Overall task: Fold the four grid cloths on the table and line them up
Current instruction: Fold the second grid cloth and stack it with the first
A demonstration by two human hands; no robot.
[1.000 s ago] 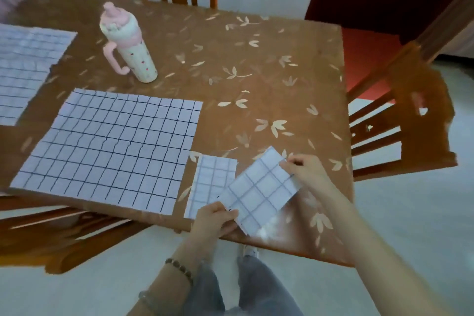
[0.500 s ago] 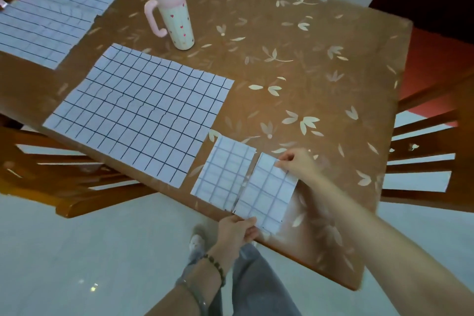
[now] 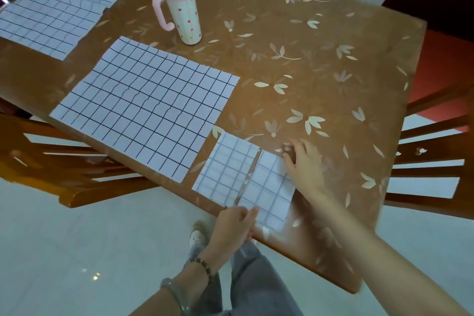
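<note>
Two folded white grid cloths lie side by side near the table's front edge: the left folded cloth (image 3: 225, 167) and the right folded cloth (image 3: 269, 187), almost touching. My left hand (image 3: 237, 223) pinches the near corner of the right folded cloth at the table edge. My right hand (image 3: 300, 159) rests on that cloth's far right corner; its fingertips are blurred. A large unfolded grid cloth (image 3: 146, 105) lies flat to the left. Another unfolded grid cloth (image 3: 59, 7) lies at the far left.
A pink and cream water bottle (image 3: 179, 5) with a handle stands upright behind the large cloth. The brown leaf-patterned table (image 3: 320, 64) has wooden chairs at its left (image 3: 77, 161), right (image 3: 433, 169) and far sides.
The right folded cloth went from tilted and raised to flat and parallel beside the left folded cloth. My right hand shifted along its far edge; the view swung left.
</note>
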